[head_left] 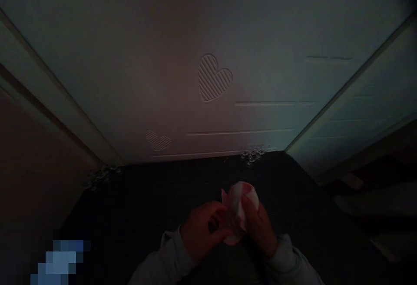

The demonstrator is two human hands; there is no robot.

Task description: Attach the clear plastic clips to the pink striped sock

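Note:
The scene is very dim. Both of my hands meet low in the middle over a dark mat [146, 207]. My left hand [200, 233] is curled, its fingertips pinching the lower edge of a small pink-and-white crumpled object [239, 202], perhaps cloth or paper. My right hand [260, 228] grips the same object from the right side. Pale sleeves cover both wrists.
A pale door [208, 81] with two ridged heart shapes stands straight ahead, framed by light door posts on both sides. Small glinting bits [252, 154] lie at the door's foot on the right and left. A blurred blue patch sits at the bottom left.

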